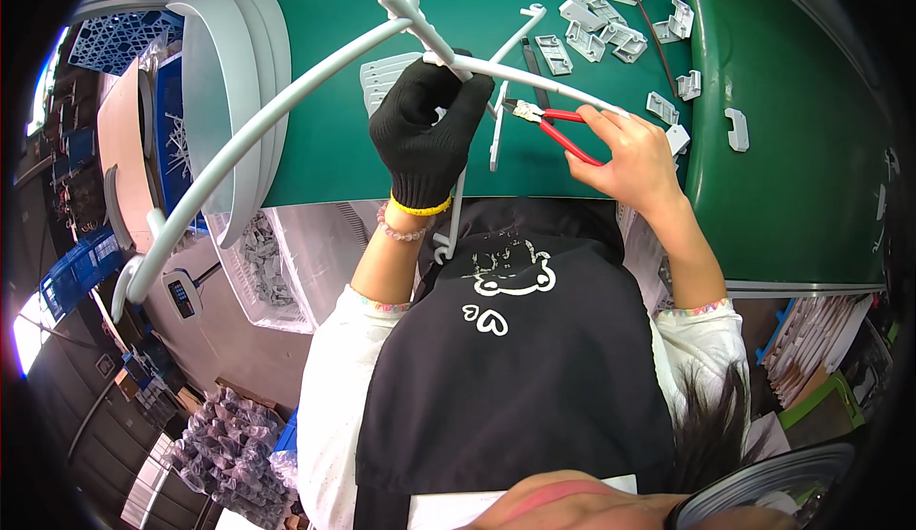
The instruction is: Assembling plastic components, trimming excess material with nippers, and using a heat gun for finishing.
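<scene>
A pale grey plastic frame of joined tubes spans the upper middle, its long curved arm reaching down to the left. My left hand, in a black knitted glove with a yellow cuff, is closed around the frame near its joint. My bare right hand grips red-handled cutting pliers. Their metal jaws point left, close to the frame beside the glove. Whether the jaws touch the plastic I cannot tell. A slotted grey plastic piece lies on the table, partly hidden by the glove.
Several small grey plastic clips are scattered at the table's far right, with a thin brown rod among them. Large curved grey panels stand at the left. A clear bin of parts sits below the green table's front edge.
</scene>
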`<state>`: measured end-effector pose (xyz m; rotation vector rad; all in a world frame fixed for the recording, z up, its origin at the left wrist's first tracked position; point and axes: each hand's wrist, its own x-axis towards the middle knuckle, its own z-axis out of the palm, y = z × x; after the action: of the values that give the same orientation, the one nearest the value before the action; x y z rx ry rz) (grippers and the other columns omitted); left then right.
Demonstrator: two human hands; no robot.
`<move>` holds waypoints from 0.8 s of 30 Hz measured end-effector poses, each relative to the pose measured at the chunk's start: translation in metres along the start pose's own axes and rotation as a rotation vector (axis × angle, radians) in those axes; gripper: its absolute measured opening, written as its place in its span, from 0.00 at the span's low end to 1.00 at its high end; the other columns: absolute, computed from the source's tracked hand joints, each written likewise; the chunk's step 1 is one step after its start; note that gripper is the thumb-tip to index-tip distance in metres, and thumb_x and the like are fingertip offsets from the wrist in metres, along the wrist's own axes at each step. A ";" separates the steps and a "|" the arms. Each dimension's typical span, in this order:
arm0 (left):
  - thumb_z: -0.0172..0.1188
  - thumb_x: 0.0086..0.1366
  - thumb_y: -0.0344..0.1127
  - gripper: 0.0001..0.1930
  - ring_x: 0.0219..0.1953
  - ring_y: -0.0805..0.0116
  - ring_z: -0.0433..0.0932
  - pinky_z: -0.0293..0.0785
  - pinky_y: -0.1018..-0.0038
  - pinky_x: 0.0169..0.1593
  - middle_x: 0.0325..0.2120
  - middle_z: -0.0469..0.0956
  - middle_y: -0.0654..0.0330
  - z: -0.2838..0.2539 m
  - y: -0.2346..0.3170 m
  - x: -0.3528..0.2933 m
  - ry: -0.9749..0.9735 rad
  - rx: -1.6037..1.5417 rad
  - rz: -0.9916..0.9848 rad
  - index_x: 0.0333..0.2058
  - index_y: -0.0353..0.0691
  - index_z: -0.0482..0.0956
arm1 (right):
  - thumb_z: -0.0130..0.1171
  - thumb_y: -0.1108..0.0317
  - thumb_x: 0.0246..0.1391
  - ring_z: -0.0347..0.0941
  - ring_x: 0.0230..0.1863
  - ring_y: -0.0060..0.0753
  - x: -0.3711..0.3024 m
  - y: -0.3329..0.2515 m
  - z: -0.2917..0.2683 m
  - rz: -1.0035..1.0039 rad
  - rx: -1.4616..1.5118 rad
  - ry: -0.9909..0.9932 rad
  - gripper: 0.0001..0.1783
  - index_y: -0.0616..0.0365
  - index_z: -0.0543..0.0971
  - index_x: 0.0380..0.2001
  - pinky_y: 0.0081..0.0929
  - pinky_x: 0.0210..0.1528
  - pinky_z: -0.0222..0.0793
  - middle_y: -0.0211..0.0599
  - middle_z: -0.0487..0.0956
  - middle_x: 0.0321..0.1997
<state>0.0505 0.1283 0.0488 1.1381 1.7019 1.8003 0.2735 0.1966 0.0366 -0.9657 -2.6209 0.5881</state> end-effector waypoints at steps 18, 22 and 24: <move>0.64 0.62 0.28 0.03 0.29 0.76 0.77 0.73 0.79 0.30 0.28 0.81 0.65 -0.190 0.003 0.060 0.649 -0.130 -0.110 0.34 0.36 0.84 | 0.71 0.64 0.44 0.66 0.21 0.24 -0.029 0.027 0.026 0.432 0.093 0.138 0.24 0.63 0.80 0.44 0.25 0.24 0.63 0.32 0.73 0.23; 0.61 0.64 0.36 0.09 0.31 0.74 0.78 0.75 0.76 0.35 0.30 0.80 0.62 -0.364 0.026 0.117 0.604 0.086 0.038 0.37 0.37 0.82 | 0.70 0.63 0.45 0.63 0.20 0.20 -0.023 0.027 0.021 0.438 0.095 0.129 0.24 0.63 0.81 0.44 0.23 0.23 0.60 0.29 0.72 0.22; 0.59 0.66 0.40 0.15 0.35 0.66 0.81 0.79 0.72 0.43 0.37 0.82 0.57 -0.453 0.067 0.160 0.711 0.674 -0.323 0.44 0.35 0.80 | 0.70 0.63 0.45 0.62 0.20 0.19 -0.022 0.024 0.016 0.427 0.113 0.126 0.24 0.63 0.81 0.45 0.23 0.23 0.60 0.28 0.72 0.22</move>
<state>-0.3806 -0.0421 0.1932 0.3523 2.8524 1.5439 0.2962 0.1940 0.0085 -1.4845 -2.2530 0.7338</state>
